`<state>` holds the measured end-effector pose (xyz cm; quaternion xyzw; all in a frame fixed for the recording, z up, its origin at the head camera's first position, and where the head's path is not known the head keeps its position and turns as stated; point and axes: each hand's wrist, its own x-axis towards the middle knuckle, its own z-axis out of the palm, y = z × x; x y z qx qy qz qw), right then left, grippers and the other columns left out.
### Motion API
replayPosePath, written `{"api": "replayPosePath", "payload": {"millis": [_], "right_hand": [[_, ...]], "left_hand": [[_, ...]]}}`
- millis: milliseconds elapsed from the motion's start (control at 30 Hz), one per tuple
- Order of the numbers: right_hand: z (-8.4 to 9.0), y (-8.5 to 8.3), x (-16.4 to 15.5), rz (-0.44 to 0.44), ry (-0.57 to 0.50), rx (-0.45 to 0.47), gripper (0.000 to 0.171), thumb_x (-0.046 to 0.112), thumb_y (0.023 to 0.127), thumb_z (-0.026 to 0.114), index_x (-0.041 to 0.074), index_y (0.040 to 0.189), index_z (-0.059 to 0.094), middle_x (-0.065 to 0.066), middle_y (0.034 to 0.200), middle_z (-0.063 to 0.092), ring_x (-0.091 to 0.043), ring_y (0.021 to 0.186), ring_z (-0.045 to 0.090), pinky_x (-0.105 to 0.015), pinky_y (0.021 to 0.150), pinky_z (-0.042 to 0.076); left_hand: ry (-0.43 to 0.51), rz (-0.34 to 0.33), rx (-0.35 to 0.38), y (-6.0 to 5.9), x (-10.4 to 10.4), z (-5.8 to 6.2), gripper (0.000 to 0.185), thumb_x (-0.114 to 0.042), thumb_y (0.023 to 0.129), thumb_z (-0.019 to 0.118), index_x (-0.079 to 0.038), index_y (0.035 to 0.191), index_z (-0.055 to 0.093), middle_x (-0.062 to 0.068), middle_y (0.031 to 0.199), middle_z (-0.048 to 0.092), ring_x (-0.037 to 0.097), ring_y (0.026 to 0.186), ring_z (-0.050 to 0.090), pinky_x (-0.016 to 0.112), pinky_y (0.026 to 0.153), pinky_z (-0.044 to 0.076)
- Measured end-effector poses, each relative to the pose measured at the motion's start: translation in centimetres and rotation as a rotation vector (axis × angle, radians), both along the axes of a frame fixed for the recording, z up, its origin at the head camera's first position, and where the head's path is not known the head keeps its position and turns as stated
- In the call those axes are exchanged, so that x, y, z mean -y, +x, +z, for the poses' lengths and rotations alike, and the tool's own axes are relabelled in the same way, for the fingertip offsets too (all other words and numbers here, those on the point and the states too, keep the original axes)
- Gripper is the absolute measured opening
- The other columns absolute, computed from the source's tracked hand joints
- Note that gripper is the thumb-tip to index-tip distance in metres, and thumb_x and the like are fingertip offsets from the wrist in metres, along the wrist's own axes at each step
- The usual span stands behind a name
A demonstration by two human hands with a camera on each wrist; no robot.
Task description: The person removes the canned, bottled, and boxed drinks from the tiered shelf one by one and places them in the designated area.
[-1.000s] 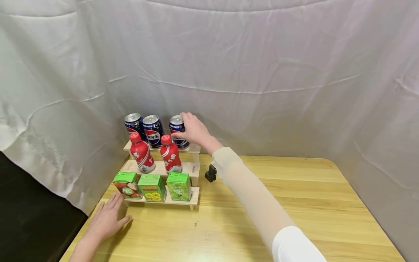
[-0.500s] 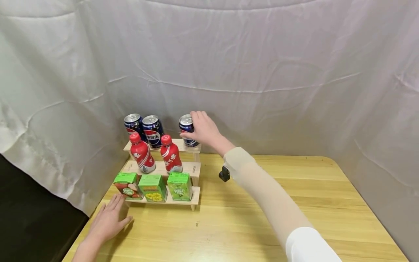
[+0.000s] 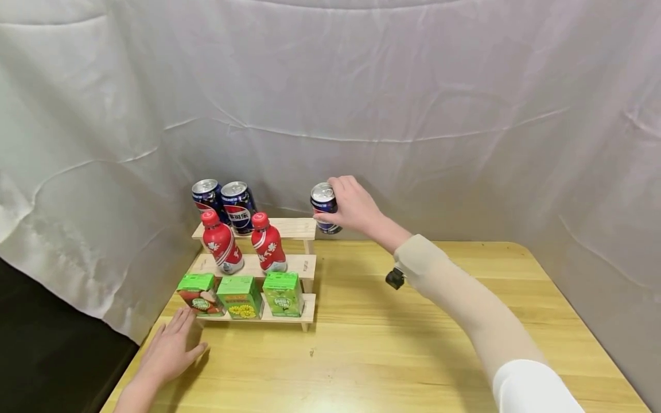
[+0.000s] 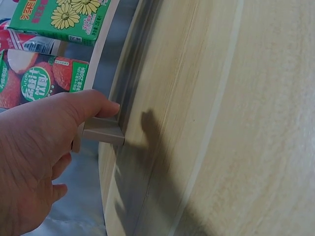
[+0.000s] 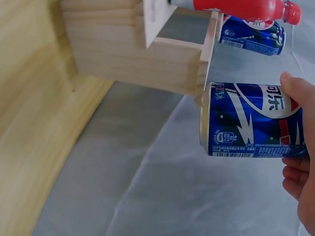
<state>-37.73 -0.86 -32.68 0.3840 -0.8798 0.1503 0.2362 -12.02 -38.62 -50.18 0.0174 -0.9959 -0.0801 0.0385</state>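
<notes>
Head view — right hand (image 3: 356,207) grasping a Pepsi can (image 3: 324,205) right of the wooden rack (image 3: 289,228) — left hand (image 3: 170,348) flat, fingers released, on the table (image 3: 413,344).

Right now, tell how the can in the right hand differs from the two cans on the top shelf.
The held can is gripped by the right hand, off the rack, beside its right end; the two shelf cans stand untouched on the top shelf, at its left. All are blue, upright, silver-topped.
</notes>
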Motion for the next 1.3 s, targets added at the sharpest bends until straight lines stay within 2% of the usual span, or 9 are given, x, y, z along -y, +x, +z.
{"api": "replayPosePath", "payload": {"millis": [267, 467, 733, 967, 1300], "right_hand": [[-0.1, 1.3, -3.3, 0.026, -0.009, -0.003, 0.08, 0.056, 0.076, 0.076, 0.0, 0.127, 0.049, -0.016, 0.117, 0.058, -0.03, 0.112, 0.051, -0.043, 0.097, 0.049], [-0.7, 2.4, -5.9, 0.052, -0.037, -0.021, 0.08, 0.053, 0.075, 0.079, -0.001, 0.126, 0.05, -0.017, 0.116, 0.058, -0.03, 0.11, 0.051, -0.045, 0.093, 0.051], [-1.8, 3.4, -9.9, 0.04, -0.041, -0.057, 0.081, 0.051, 0.071, 0.083, -0.002, 0.124, 0.052, -0.017, 0.115, 0.058, -0.031, 0.11, 0.051, -0.046, 0.093, 0.051], [-2.5, 4.1, -13.7, -0.016, -0.058, -0.029, 0.084, 0.047, 0.067, 0.087, -0.003, 0.124, 0.051, -0.019, 0.114, 0.058, -0.033, 0.11, 0.051, -0.049, 0.09, 0.05], [-3.9, 4.9, -19.0, -0.125, -0.05, -0.004, 0.081, 0.04, 0.069, 0.087, -0.006, 0.125, 0.05, -0.023, 0.114, 0.056, -0.036, 0.111, 0.051, -0.053, 0.088, 0.051]], "left_hand": [[-0.002, 0.008, -0.007, 0.2, 0.0, 0.0, 0.089, -0.044, 0.086, 0.069, 0.013, 0.144, 0.033, 0.036, 0.149, 0.031, 0.05, 0.138, 0.031, 0.07, 0.11, 0.023], [0.003, 0.009, -0.008, 0.3, -0.1, 0.0, 0.088, -0.042, 0.085, 0.069, 0.013, 0.144, 0.034, 0.036, 0.149, 0.031, 0.051, 0.138, 0.032, 0.07, 0.11, 0.024], [0.01, 0.001, -0.005, 0.2, 0.0, 0.0, 0.089, -0.042, 0.085, 0.07, 0.013, 0.144, 0.033, 0.036, 0.149, 0.031, 0.051, 0.138, 0.031, 0.069, 0.11, 0.023], [0.024, -0.006, 0.001, 0.2, 0.0, 0.0, 0.089, -0.04, 0.085, 0.07, 0.013, 0.145, 0.032, 0.037, 0.15, 0.03, 0.051, 0.138, 0.031, 0.07, 0.11, 0.024], [0.028, -0.003, 0.006, 0.1, -0.1, -0.1, 0.089, -0.04, 0.085, 0.07, 0.013, 0.145, 0.031, 0.037, 0.15, 0.029, 0.051, 0.139, 0.03, 0.069, 0.111, 0.023]]}}
